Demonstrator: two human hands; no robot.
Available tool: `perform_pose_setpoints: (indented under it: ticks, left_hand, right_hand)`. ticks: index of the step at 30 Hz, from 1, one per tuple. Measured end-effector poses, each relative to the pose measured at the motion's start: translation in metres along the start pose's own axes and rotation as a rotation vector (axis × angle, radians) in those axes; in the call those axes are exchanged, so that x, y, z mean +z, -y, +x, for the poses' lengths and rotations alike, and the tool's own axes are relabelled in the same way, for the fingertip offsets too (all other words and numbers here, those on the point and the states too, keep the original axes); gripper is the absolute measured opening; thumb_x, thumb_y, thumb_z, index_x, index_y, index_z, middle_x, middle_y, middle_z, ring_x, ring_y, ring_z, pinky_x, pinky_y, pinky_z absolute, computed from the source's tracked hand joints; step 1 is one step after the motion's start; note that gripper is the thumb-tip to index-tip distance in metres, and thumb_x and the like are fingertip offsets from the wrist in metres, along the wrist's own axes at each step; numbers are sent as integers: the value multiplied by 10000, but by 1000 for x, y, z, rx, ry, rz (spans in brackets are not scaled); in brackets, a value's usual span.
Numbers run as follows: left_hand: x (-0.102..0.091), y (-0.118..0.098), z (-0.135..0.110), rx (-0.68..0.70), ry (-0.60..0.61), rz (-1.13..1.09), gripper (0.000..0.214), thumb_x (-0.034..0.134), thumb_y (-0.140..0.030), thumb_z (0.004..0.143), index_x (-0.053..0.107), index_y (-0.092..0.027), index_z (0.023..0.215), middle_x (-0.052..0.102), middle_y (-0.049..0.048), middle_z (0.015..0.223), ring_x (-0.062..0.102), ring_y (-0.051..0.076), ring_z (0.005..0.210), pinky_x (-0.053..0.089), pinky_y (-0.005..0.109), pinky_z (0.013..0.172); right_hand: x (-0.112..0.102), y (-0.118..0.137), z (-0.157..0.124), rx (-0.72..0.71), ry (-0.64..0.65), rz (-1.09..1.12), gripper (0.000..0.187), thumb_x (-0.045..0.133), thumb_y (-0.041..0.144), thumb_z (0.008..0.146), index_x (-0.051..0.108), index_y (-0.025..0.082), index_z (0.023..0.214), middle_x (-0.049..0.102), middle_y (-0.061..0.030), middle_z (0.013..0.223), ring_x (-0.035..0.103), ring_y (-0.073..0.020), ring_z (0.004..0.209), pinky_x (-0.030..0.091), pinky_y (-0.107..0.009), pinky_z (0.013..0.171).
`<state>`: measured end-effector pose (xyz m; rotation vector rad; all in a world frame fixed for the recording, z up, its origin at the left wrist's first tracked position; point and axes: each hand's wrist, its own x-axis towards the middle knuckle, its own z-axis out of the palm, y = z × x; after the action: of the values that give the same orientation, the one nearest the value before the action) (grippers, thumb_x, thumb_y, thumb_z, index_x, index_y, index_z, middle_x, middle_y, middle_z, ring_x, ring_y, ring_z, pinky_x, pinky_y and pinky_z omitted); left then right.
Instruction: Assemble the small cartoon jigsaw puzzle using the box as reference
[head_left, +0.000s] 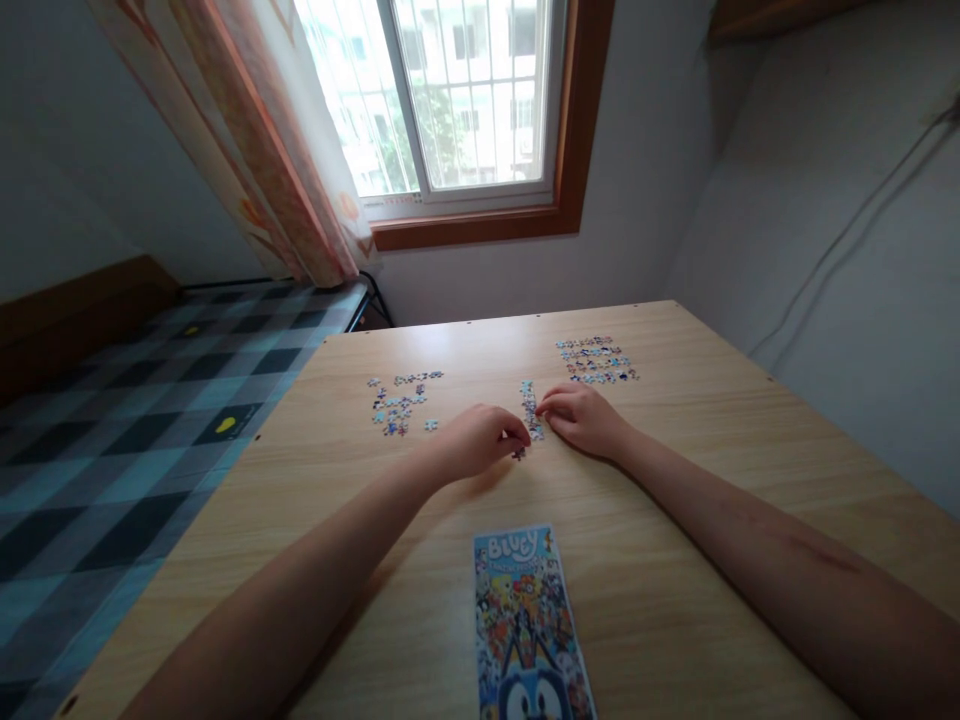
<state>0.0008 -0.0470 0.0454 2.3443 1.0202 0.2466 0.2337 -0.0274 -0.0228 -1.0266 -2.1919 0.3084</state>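
Note:
A narrow strip of joined jigsaw pieces lies upright in the middle of the wooden table, between my two hands. My left hand is at its lower left, fingers curled and closed at a small dark jigsaw piece by the strip's near end. The fingertips there partly cover what they pinch. From the right, my right hand rests on the table with its fingers bent and drawn together, the tips at the strip's right edge. Closer to me lies a tall printed picture sheet reading "Bluey".
Loose jigsaw pieces are scattered on the left of the table. Several rows of pieces lie at the back right. A bed with a checked cover stands along the left, and a window is behind.

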Motion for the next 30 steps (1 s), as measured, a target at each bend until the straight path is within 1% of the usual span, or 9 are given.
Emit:
perform_pose_setpoints:
  ticks: [2,4,7,11,15,18,21,25,30]
  left_hand:
    - [12,-4,1,50,-70,66,227,590,-102,863,785,-208,910,786,20,902,694,154,792,516,271,779]
    - [21,-4,2,72,-132,115,229,597,-101,867,781,-217,939,784,22,951,698,169,838,525,296,826]
    - [31,-2,4,116,-187,135,236,595,-108,886,767,-229,992,775,23,1007,695,172,877,530,306,855]
    - [37,2,10,142,-251,134,204,598,-135,907,755,-227,1000,764,31,985,687,172,861,538,312,834]
    - [40,7,14,118,-353,157,217,600,-136,910,748,-227,1041,753,41,1024,684,180,884,547,328,832]
    - [38,10,11,91,-411,166,200,594,-160,930,754,-226,1030,750,44,1038,684,175,876,552,332,827]
    - [36,12,4,94,-408,186,164,612,-213,939,761,-234,1004,753,36,1030,684,171,869,555,335,829]
    - [38,11,0,141,-366,271,150,641,-302,933,764,-241,994,750,40,1065,677,199,933,558,367,863]
    - [41,11,2,164,-336,345,133,658,-289,911,766,-240,971,756,31,1037,662,224,966,551,387,890]
  right_hand:
    - [0,0,0,-4,-1,-1,243,607,93,841,788,238,914,762,-42,979,678,-224,946,487,-380,910]
    - [0,1,0,-5,-3,-1,236,611,98,843,788,238,914,762,-43,972,676,-223,943,487,-379,909]
    - [0,2,0,-1,-5,-9,225,616,108,846,789,235,915,760,-47,962,674,-224,936,488,-376,895]
    - [0,2,1,-6,-6,-20,215,628,109,841,788,236,908,759,-46,960,671,-221,933,487,-369,883]
    - [0,2,1,-17,-13,-22,220,625,101,838,786,230,914,759,-46,962,672,-220,931,488,-363,874]
    - [0,0,0,-20,-10,-23,243,620,86,831,786,235,930,760,-42,975,673,-223,939,484,-369,884]
    - [0,0,0,-17,-4,-15,243,623,92,836,786,240,938,760,-40,989,672,-223,955,482,-371,893]
    - [0,1,0,-8,-1,-11,219,625,107,852,784,239,925,756,-40,977,669,-218,949,481,-371,900]
    - [-1,2,1,-7,7,-2,221,623,96,845,780,236,913,753,-42,965,669,-214,942,481,-361,886]
